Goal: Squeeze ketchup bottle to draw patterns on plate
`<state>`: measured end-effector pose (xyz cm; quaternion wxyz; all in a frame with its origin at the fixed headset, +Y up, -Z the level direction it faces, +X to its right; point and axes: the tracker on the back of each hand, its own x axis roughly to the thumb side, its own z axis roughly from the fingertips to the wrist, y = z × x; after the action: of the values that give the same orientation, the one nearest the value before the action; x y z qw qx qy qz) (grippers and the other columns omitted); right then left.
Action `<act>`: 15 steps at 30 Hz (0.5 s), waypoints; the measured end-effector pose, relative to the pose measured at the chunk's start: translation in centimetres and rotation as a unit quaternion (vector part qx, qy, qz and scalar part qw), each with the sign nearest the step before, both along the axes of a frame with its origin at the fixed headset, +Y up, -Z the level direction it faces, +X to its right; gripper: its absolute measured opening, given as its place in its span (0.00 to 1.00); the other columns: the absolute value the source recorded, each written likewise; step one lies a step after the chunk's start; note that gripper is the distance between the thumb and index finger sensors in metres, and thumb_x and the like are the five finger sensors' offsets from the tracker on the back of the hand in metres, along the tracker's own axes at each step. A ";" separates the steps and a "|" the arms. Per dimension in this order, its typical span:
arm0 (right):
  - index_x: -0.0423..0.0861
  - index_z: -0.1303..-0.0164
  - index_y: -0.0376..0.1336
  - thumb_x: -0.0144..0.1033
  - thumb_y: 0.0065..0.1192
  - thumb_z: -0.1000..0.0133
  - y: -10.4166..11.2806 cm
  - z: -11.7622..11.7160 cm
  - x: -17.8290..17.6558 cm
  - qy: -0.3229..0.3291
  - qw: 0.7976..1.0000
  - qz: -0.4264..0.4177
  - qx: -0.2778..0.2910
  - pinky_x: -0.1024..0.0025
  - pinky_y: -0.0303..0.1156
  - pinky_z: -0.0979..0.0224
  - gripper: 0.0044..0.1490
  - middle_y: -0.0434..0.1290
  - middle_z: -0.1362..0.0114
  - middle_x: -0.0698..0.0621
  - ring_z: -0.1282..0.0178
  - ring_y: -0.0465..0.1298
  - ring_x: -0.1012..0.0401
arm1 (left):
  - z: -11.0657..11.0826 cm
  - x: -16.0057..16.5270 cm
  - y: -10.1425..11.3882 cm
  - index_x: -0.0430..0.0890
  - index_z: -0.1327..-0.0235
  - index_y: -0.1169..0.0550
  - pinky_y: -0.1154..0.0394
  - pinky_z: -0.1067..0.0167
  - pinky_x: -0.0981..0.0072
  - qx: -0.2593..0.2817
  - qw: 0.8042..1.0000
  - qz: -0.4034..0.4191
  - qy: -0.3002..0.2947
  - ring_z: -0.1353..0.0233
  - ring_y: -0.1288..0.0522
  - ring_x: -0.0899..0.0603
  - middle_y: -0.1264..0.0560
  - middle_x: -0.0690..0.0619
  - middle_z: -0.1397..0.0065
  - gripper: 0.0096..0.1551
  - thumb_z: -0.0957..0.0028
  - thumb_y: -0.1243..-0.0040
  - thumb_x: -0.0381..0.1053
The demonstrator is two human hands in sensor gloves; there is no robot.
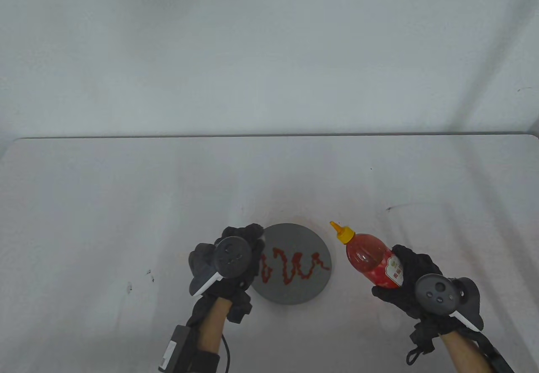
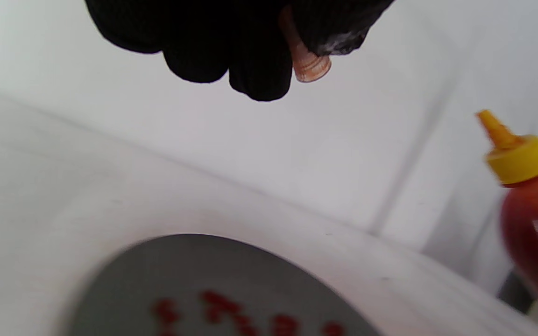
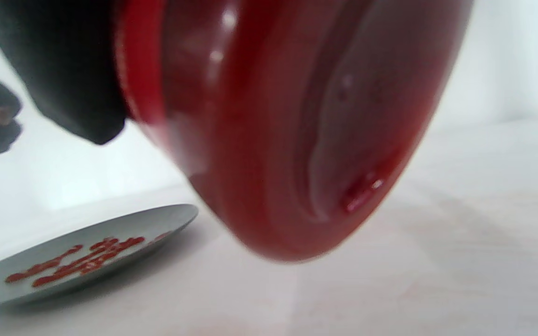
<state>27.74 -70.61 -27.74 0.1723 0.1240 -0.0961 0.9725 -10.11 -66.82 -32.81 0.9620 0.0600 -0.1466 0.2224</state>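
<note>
A round grey plate [image 1: 301, 234] lies near the table's front, with a red ketchup zigzag [image 1: 294, 265] across it. My right hand [image 1: 396, 274] grips the ketchup bottle [image 1: 370, 259] to the right of the plate, off its rim. The bottle is tilted, with its yellow nozzle [image 1: 342, 230] pointing up and left. My left hand [image 1: 252, 234] hovers over the plate's left edge with its fingers curled. In the left wrist view its fingertips [image 2: 259, 74] pinch a small translucent orange cap [image 2: 310, 65]. The right wrist view shows the bottle [image 3: 273, 130] close up above the table.
The white table [image 1: 126, 204] ends at a far edge against a white wall. A few small dark marks [image 1: 149, 274] sit on the table left of the plate and at the right.
</note>
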 end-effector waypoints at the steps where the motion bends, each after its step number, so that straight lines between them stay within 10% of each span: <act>1: 0.42 0.21 0.55 0.65 0.83 0.54 0.0 0.0 0.0 0.002 1.000 -0.001 -0.001 0.36 0.67 0.26 0.62 0.72 0.25 0.36 0.32 0.72 0.43 | -0.2 1.2 0.1 0.44 0.31 0.31 0.28 0.35 0.38 0.000 1.000 0.015 -0.005 0.32 0.25 0.39 0.21 0.44 0.34 0.25 0.39 0.46 0.50; 15: 0.42 0.21 0.54 0.65 0.83 0.53 -0.3 0.1 -0.4 0.032 0.998 -0.052 -0.007 0.35 0.66 0.26 0.63 0.71 0.24 0.36 0.31 0.71 0.43 | -1.5 4.4 0.0 0.44 0.32 0.26 0.26 0.39 0.39 -0.053 0.962 0.267 -0.018 0.37 0.22 0.39 0.19 0.44 0.40 0.24 0.39 0.46 0.50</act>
<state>27.37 -70.94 -27.68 0.2262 0.1489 -0.0903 0.9584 -5.70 -66.84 -34.36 0.8667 0.0416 -0.1300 0.4798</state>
